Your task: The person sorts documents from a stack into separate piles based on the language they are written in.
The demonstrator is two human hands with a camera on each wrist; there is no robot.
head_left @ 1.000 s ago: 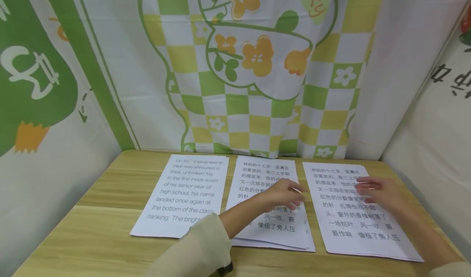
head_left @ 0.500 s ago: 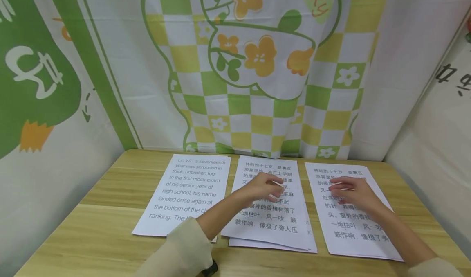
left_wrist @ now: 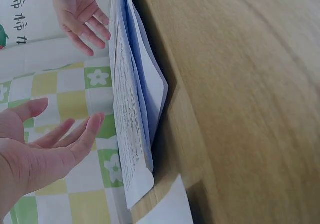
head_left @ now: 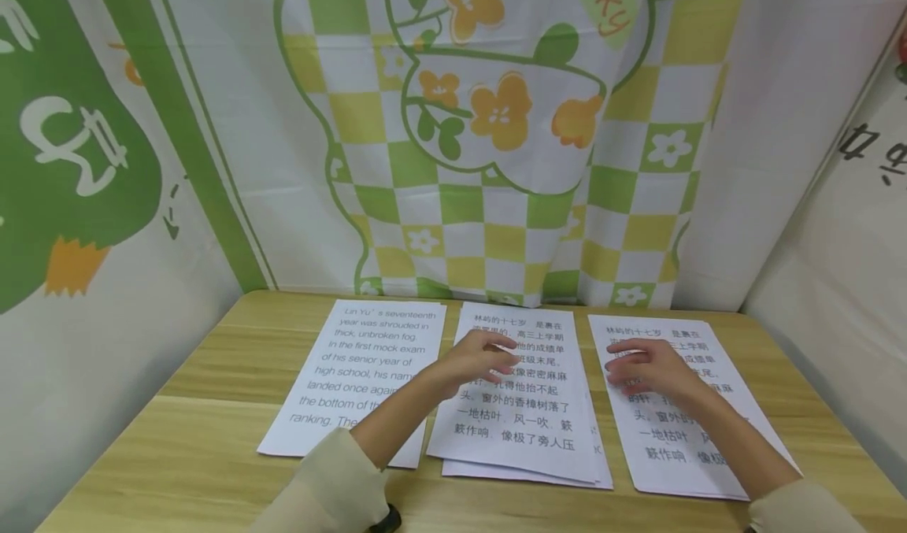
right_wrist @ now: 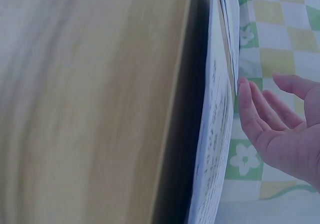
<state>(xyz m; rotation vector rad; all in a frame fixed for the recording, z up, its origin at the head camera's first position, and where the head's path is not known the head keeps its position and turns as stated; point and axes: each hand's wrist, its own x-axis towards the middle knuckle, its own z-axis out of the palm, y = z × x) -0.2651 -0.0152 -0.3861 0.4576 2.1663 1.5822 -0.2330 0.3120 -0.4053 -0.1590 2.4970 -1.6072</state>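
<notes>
Three sets of printed white sheets lie side by side: an English-text sheet (head_left: 375, 352) at left, a stack of Chinese-text sheets (head_left: 531, 419) in the middle, and another Chinese-text stack (head_left: 659, 462) at right. Over the middle stack's left part hovers my left hand (head_left: 471, 364), fingers loosely bent and holding nothing. My right hand (head_left: 655, 371) is over the right stack, its fingers relaxed too. In the left wrist view, the left hand (left_wrist: 45, 156) is apart from the sheets. The right wrist view has the right hand (right_wrist: 287, 124) beside the paper edge, contact unclear.
A wooden table (head_left: 177, 431) bears the papers. Behind it hangs a green, yellow and white checked curtain (head_left: 460, 218). Printed fabric walls close in the left and right sides. The middle stack's lower sheets stick out at its near edge.
Both hands have moved left: the left hand from the middle stack's right edge to its left part, the right hand from the right stack's right side toward its left edge. The papers stay put.
</notes>
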